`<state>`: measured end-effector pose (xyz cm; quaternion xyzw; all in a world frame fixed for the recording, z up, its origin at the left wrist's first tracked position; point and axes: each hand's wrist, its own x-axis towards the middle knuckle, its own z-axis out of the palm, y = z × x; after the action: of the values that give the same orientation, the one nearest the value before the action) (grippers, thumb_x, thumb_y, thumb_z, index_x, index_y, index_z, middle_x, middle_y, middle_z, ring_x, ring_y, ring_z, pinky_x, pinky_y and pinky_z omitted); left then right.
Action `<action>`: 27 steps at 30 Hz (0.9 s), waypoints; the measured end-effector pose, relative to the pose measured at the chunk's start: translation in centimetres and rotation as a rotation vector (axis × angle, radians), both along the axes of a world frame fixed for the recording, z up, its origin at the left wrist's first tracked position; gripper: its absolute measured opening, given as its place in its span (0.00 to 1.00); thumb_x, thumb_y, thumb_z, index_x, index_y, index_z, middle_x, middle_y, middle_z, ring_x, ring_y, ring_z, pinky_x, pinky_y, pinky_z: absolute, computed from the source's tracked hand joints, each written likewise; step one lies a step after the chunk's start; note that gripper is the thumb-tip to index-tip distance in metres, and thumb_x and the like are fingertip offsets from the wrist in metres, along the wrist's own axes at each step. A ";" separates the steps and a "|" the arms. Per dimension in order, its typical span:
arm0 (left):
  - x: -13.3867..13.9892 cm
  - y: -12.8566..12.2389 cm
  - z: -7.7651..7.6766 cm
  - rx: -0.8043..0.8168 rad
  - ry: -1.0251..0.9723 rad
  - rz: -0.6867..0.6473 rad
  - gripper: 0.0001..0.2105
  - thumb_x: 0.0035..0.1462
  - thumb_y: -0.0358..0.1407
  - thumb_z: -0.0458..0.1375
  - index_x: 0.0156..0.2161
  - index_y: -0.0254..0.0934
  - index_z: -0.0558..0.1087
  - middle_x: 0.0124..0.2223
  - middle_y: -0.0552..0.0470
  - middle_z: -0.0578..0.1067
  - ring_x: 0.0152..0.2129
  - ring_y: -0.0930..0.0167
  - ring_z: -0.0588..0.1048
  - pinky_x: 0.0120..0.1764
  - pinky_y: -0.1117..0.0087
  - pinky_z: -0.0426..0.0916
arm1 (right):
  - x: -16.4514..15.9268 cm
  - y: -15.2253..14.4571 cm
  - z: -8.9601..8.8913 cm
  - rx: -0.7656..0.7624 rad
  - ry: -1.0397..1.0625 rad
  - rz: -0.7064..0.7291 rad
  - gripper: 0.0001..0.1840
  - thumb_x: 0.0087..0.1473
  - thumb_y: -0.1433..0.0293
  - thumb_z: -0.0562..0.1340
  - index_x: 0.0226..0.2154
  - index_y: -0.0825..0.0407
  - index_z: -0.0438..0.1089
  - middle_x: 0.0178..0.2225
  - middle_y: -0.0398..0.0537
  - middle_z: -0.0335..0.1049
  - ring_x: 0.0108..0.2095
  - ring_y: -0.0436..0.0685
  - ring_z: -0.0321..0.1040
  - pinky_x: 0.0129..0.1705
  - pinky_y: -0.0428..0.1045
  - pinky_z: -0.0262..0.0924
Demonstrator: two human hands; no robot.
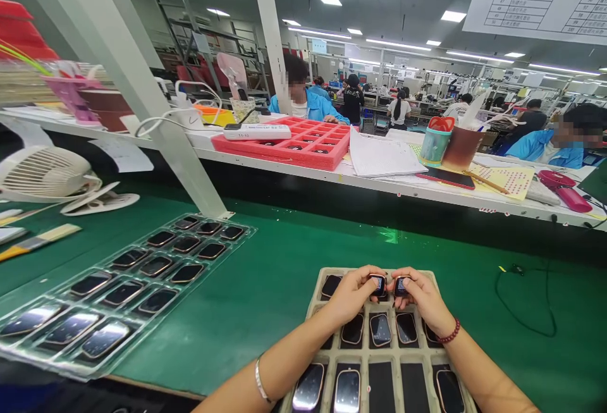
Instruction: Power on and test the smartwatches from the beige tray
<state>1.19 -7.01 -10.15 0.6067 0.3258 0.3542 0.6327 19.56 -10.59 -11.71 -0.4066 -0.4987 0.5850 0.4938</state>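
Note:
Both my hands are over the far row of a beige compartment tray (374,355). Between the fingers of my left hand (356,291) is a smartwatch body (378,284) with a lit screen. A second lit smartwatch body (401,284) is gripped by my right hand (420,296), close beside the first. Dark-screened watch bodies with gold rims, such as this watch (380,329), lie in the tray's compartments. Two compartments in the near row show only dark lining. Part of the far row is hidden behind my hands.
On the left of the green bench (265,286) lies a clear plastic tray (156,315) of several watch bodies. A fan (47,172) and brush (42,241) sit further left. A thin cable (526,331) lies right. The shelf ahead holds a red foam tray (303,157) and papers (384,155).

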 end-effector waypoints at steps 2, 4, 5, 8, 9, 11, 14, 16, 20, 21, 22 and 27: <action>0.0 0.0 -0.1 0.028 0.016 0.015 0.12 0.49 0.32 0.55 0.41 0.33 0.69 0.35 0.49 0.72 0.29 0.72 0.70 0.33 0.71 0.66 | -0.1 0.0 0.0 0.025 -0.014 -0.001 0.15 0.51 0.61 0.61 0.41 0.51 0.67 0.33 0.47 0.71 0.23 0.49 0.68 0.23 0.45 0.62; 0.0 0.1 -0.3 0.051 0.029 0.027 0.14 0.46 0.28 0.55 0.42 0.34 0.68 0.34 0.51 0.72 0.29 0.73 0.70 0.34 0.72 0.65 | -0.2 0.0 0.0 0.049 -0.034 -0.008 0.16 0.50 0.63 0.62 0.42 0.50 0.66 0.35 0.47 0.71 0.24 0.49 0.68 0.23 0.44 0.62; 0.0 0.1 -0.3 0.056 0.029 0.030 0.13 0.46 0.27 0.55 0.41 0.34 0.68 0.34 0.51 0.72 0.29 0.73 0.70 0.33 0.73 0.65 | -0.2 0.0 0.0 0.053 -0.048 -0.013 0.16 0.50 0.64 0.62 0.42 0.51 0.65 0.35 0.47 0.70 0.24 0.49 0.68 0.24 0.44 0.62; 0.1 0.1 -0.5 0.053 0.029 0.027 0.10 0.48 0.29 0.54 0.38 0.33 0.68 0.33 0.50 0.71 0.28 0.73 0.69 0.31 0.73 0.66 | -0.3 -0.1 -0.1 0.044 -0.080 -0.024 0.16 0.51 0.63 0.61 0.42 0.51 0.65 0.34 0.47 0.70 0.23 0.48 0.67 0.24 0.44 0.62; 0.1 0.2 -0.5 0.056 0.034 0.028 0.09 0.49 0.29 0.53 0.38 0.33 0.68 0.33 0.50 0.71 0.28 0.73 0.69 0.30 0.73 0.66 | -0.3 -0.1 -0.2 0.040 -0.086 -0.025 0.15 0.51 0.63 0.61 0.41 0.51 0.65 0.34 0.47 0.70 0.23 0.48 0.67 0.24 0.44 0.62; 0.1 0.2 -0.6 0.066 0.048 0.032 0.09 0.49 0.29 0.53 0.38 0.33 0.68 0.33 0.50 0.71 0.28 0.73 0.69 0.30 0.73 0.66 | -0.3 -0.1 -0.3 0.040 -0.093 -0.022 0.16 0.51 0.62 0.61 0.41 0.52 0.65 0.34 0.48 0.70 0.23 0.48 0.67 0.24 0.44 0.62; 0.0 0.2 -0.7 0.072 0.054 0.035 0.10 0.49 0.28 0.53 0.38 0.33 0.68 0.33 0.51 0.71 0.26 0.74 0.69 0.30 0.73 0.65 | -0.3 -0.1 -0.3 0.042 -0.108 -0.023 0.16 0.51 0.62 0.61 0.41 0.52 0.65 0.34 0.48 0.70 0.23 0.48 0.68 0.24 0.45 0.62; 0.0 0.2 -0.8 0.066 0.052 0.033 0.10 0.49 0.28 0.53 0.39 0.34 0.68 0.32 0.52 0.71 0.25 0.74 0.69 0.29 0.74 0.65 | -0.2 -0.1 -0.3 0.041 -0.124 -0.023 0.16 0.51 0.61 0.61 0.41 0.52 0.65 0.34 0.48 0.71 0.23 0.49 0.68 0.25 0.45 0.62; 0.0 0.2 -0.9 0.075 0.053 0.031 0.09 0.49 0.28 0.52 0.38 0.34 0.68 0.32 0.52 0.71 0.25 0.74 0.69 0.29 0.74 0.65 | -0.2 -0.1 -0.3 0.043 -0.147 -0.020 0.16 0.51 0.61 0.61 0.41 0.52 0.65 0.34 0.48 0.71 0.24 0.49 0.68 0.25 0.45 0.63; 0.0 0.2 -0.8 0.080 0.056 0.032 0.09 0.49 0.28 0.52 0.38 0.34 0.68 0.32 0.52 0.71 0.25 0.74 0.69 0.29 0.74 0.65 | -0.2 -0.1 -0.3 0.043 -0.149 -0.019 0.16 0.51 0.61 0.61 0.41 0.52 0.65 0.34 0.48 0.70 0.24 0.49 0.68 0.25 0.45 0.63; 0.0 0.2 -0.8 0.084 0.061 0.034 0.09 0.49 0.28 0.52 0.38 0.34 0.69 0.32 0.52 0.71 0.25 0.74 0.69 0.29 0.74 0.65 | -0.2 -0.1 -0.3 0.043 -0.151 -0.020 0.16 0.51 0.61 0.61 0.41 0.52 0.65 0.34 0.48 0.70 0.24 0.49 0.68 0.25 0.45 0.63; 0.0 0.2 -0.9 0.097 0.085 0.038 0.10 0.49 0.28 0.52 0.39 0.34 0.68 0.32 0.51 0.71 0.25 0.74 0.69 0.29 0.74 0.65 | -0.3 -0.1 -0.2 0.044 -0.161 -0.019 0.16 0.51 0.61 0.61 0.41 0.52 0.65 0.34 0.48 0.71 0.24 0.49 0.68 0.26 0.45 0.63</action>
<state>1.24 -6.80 -11.04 0.6449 0.3462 0.3556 0.5812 19.23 -10.72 -11.87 -0.4458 -0.5458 0.5346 0.4664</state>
